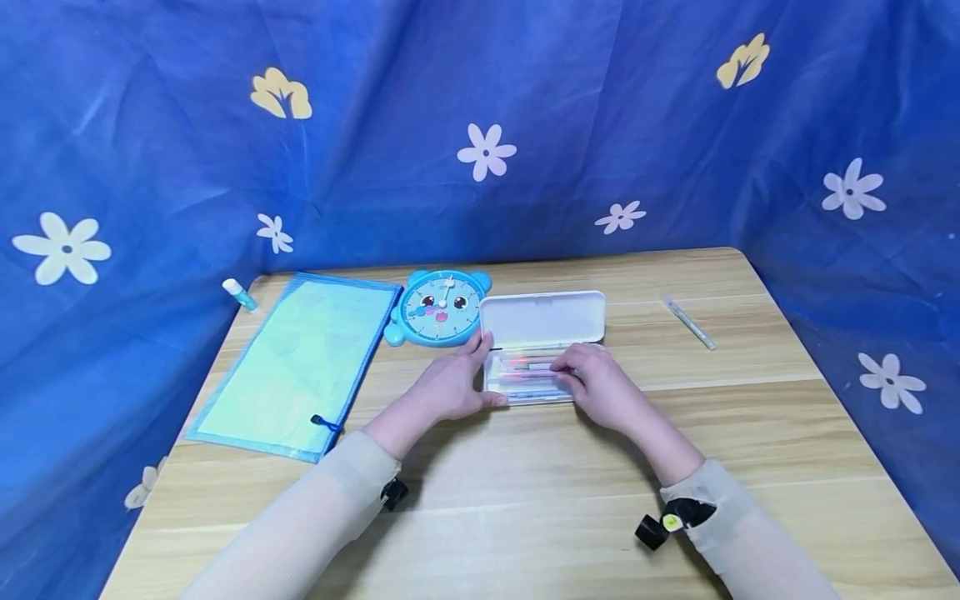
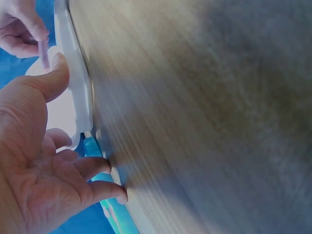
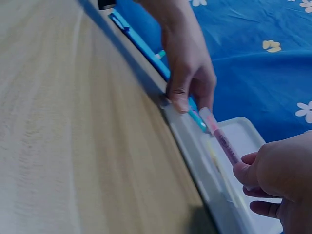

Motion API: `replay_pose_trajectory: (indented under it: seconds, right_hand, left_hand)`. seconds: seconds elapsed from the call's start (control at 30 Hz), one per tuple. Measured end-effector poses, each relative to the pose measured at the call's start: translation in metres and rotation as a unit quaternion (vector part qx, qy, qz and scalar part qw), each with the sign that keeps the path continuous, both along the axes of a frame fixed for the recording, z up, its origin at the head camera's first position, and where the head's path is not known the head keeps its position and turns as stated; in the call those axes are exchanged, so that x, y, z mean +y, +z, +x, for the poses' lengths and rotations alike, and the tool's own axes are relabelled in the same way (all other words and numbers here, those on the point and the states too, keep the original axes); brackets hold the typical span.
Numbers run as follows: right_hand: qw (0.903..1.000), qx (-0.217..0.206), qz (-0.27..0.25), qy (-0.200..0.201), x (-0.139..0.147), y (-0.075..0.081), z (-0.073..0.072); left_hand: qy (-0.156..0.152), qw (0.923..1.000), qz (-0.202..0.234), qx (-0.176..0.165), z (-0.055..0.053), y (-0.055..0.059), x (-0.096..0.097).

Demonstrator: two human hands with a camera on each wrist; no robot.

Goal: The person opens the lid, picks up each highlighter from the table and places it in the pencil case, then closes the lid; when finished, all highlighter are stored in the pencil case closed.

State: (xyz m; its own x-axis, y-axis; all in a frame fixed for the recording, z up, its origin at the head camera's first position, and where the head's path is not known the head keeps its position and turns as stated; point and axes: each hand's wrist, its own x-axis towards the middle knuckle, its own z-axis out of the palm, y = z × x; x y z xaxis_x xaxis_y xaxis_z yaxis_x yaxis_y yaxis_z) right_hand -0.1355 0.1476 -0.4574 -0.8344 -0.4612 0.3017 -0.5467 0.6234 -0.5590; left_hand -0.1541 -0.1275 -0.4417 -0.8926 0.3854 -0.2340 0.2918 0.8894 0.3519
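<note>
A white pencil case [image 1: 542,320] stands on the table with its lid raised, and several pens lie inside. My left hand [image 1: 453,385] holds the case by its left end, thumb at the front wall and fingers toward the back. My right hand [image 1: 600,387] is over the right part of the case. Between its thumb and fingers it pinches a pink pen [image 3: 225,142], tilted above the open tray in the right wrist view. Part of the tray is hidden behind the right hand.
Behind the left hand is a blue toy clock [image 1: 442,321], close to the case. Further left lie a blue-edged folder [image 1: 292,367] and a glue stick [image 1: 240,294]. Another pen [image 1: 690,323] lies at the right. Blue cloth [image 1: 540,208] surrounds the table's back and sides.
</note>
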Motion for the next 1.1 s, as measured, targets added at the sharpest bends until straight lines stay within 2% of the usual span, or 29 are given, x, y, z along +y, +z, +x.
replay_pose_trajectory:
  seconds: [0.13, 0.4, 0.7, 0.87, 1.1]
  right_hand:
    - [0.9996, -0.006, 0.027, 0.007, -0.005, -0.004, 0.002]
    - [0.9977, 0.009, 0.063, 0.025, -0.007, -0.007, 0.003]
    - [0.9923, 0.007, 0.114, 0.049, -0.01, -0.002, 0.001]
    - [0.9913, 0.004, 0.123, 0.048, -0.012, -0.001, 0.0]
    - [0.9933, 0.002, 0.107, 0.045, -0.009, 0.001, 0.0]
  left_hand:
    - [-0.001, 1.0, 0.001, 0.002, 0.001, 0.001, 0.0]
    - [-0.003, 1.0, 0.004, 0.004, 0.001, 0.0, 0.001]
    - [-0.001, 1.0, -0.004, 0.002, 0.0, 0.001, 0.001]
    - [-0.002, 1.0, -0.005, 0.003, -0.001, 0.002, 0.002]
    - [-0.002, 1.0, -0.005, 0.003, 0.0, 0.002, 0.002]
